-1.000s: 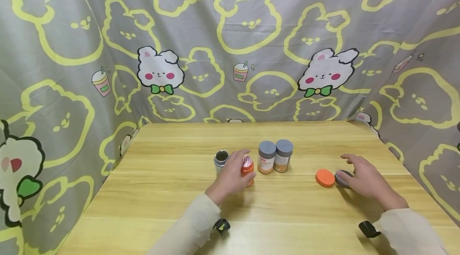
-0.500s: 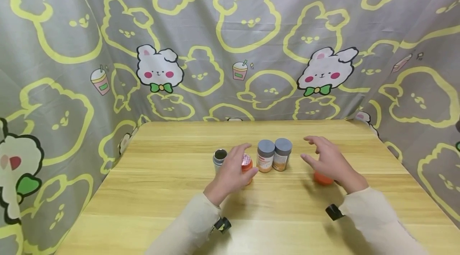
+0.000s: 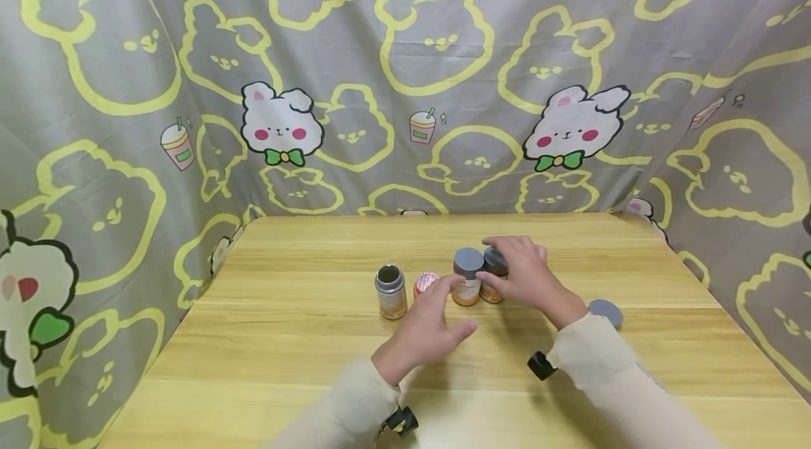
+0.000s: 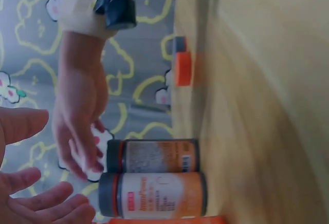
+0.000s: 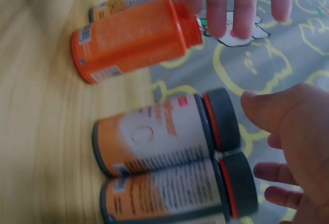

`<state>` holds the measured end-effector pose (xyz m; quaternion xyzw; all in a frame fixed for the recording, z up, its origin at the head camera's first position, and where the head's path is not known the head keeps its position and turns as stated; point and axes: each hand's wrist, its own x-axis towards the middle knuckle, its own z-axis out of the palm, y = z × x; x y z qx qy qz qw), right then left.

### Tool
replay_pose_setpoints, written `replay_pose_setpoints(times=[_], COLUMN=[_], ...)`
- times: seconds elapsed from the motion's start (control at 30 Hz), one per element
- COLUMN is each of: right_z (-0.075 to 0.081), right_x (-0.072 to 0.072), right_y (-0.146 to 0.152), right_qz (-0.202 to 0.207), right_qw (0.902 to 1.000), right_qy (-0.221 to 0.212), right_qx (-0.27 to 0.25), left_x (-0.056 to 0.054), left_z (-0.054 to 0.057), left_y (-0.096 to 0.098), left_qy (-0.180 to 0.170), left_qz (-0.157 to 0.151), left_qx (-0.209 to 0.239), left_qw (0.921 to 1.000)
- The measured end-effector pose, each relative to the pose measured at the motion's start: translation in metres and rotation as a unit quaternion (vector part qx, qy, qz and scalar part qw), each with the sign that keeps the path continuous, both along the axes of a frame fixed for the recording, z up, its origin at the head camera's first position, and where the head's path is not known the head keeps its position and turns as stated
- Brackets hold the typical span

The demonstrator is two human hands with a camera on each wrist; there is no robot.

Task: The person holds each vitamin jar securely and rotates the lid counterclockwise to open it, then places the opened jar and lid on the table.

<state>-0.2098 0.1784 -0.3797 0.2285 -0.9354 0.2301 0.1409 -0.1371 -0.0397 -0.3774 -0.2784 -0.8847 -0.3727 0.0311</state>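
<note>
In the head view my right hand (image 3: 524,279) hovers with spread fingers over a grey-capped bottle (image 3: 493,293), its fingertips close to the cap. Beside that one stands a second bottle with a grey cap (image 3: 467,262). The right wrist view shows thumb and fingers apart, near both caps. My left hand (image 3: 426,333) is in front of the orange bottle (image 3: 426,283), fingers extended and holding nothing; it covers most of that bottle. The orange bottle has no cap, and a silvery seal shows on top. An uncapped grey bottle (image 3: 391,300) stands at the left, its mouth dark.
A loose grey cap (image 3: 605,314) lies at the right of the wooden table (image 3: 266,364). An orange cap (image 4: 183,69) sits near it, hidden in the head view behind the right forearm. A patterned curtain (image 3: 355,83) hangs around the table.
My right hand has moved left from the loose caps to the grey-capped bottles. My left hand has come off the orange bottle, moving slightly right and nearer me.
</note>
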Motion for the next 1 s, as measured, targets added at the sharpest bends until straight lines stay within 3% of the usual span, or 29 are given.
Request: replay_pose_setpoints(times=[0.2, 0.4, 0.6, 0.87, 1.0], right_z=[-0.001, -0.006, -0.011, -0.011, -0.011], right_x=[-0.004, -0.006, -0.005, -0.001, 0.002], right_y=[-0.02, -0.03, -0.033, -0.034, -0.032], right_qz=[0.0, -0.01, -0.02, -0.015, -0.014], right_qw=[0.9993, 0.9976, 0.9955, 0.9947, 0.9953], right_qy=[-0.005, -0.005, 0.007, 0.035, 0.043], right_qx=[0.037, 0.068, 0.092, 0.096, 0.086], left_x=[-0.003, -0.009, -0.013, -0.019, -0.02], left_z=[-0.012, -0.022, -0.027, -0.037, -0.037], left_y=[-0.002, -0.005, -0.007, -0.009, -0.008], left_qy=[-0.054, -0.101, -0.119, -0.11, -0.116], left_qz=[-0.038, -0.036, -0.012, 0.004, 0.011], left_qx=[-0.04, -0.089, -0.1, -0.091, -0.078], left_qw=[0.997, 0.9902, 0.9877, 0.9897, 0.9901])
